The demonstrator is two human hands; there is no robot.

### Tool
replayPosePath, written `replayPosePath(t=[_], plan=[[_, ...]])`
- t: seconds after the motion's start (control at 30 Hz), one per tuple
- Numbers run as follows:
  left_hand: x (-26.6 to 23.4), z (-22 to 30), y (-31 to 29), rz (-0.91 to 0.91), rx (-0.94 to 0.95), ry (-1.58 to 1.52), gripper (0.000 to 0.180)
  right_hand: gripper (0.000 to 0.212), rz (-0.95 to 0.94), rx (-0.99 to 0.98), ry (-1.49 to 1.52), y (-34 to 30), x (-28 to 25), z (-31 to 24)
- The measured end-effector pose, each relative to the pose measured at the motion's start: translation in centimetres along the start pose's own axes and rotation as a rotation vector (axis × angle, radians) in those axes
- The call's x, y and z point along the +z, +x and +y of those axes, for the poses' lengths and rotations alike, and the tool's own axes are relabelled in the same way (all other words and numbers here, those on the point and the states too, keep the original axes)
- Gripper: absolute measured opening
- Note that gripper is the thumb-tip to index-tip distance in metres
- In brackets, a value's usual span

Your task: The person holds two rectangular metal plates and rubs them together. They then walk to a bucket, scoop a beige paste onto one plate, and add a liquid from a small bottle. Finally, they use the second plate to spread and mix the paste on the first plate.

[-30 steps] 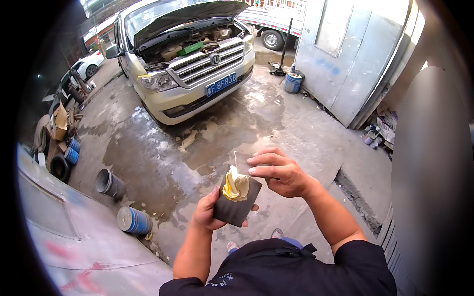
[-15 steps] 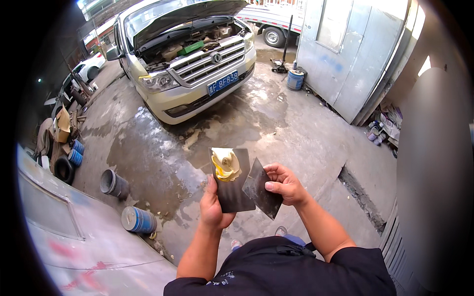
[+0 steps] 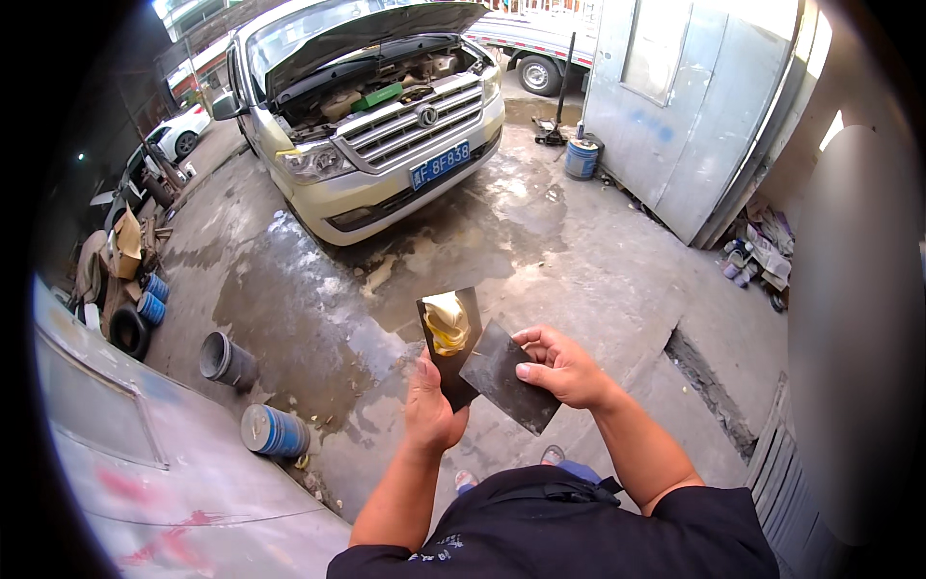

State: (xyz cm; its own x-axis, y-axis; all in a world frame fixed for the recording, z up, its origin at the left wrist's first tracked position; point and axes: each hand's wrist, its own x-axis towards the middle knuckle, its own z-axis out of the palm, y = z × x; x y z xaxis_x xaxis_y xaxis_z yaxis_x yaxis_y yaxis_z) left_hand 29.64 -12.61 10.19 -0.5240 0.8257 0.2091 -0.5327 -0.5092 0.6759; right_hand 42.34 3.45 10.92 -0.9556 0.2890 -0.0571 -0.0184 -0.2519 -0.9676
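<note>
My left hand [image 3: 432, 410] is closed round the lower part of a dark flat board [image 3: 457, 376], which is tilted. On the board's upper half lies a mound of cream-coloured body filler [image 3: 447, 323], streaked with yellow. Pinched between the thumb and fingers of my right hand [image 3: 564, 367] is a dark, thin square spreader [image 3: 511, 376]. Its left corner reaches close to the board's right edge, just below the filler; whether the two touch I cannot tell.
Ahead stands a pale van [image 3: 386, 145] with its hood up. A grey bucket [image 3: 228, 361] and a blue pail [image 3: 275, 430] are at the left, near a pale panel [image 3: 174, 482]. A broken floor slot [image 3: 709, 386] runs on the right, before a metal door [image 3: 656, 125].
The board has turned in my left hand and shows narrower. The spreader has rotated, its lower corner moving right. The filler mound looks reshaped, with less yellow showing.
</note>
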Motion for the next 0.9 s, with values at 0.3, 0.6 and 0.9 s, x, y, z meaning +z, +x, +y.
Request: replayPosePath(t=[0.3, 0.6, 0.9], plan=[[-2.3, 0.8, -0.1, -0.166, 0.13, 1.018, 0.044, 0.042, 0.013, -0.141, 0.327, 1.5, -0.4, -3.1], [-3.9, 1.4, -1.3, -0.269, -0.437, -0.405, 0.07, 0.048, -0.329, -0.629, -0.575, 0.5, 1.4, -6.3], [-1.9, -0.7, -1.0, 0.122, -0.166, -0.077, 0.052, 0.042, 0.201, -0.636, -1.136, 1.6, 0.5, -4.4]])
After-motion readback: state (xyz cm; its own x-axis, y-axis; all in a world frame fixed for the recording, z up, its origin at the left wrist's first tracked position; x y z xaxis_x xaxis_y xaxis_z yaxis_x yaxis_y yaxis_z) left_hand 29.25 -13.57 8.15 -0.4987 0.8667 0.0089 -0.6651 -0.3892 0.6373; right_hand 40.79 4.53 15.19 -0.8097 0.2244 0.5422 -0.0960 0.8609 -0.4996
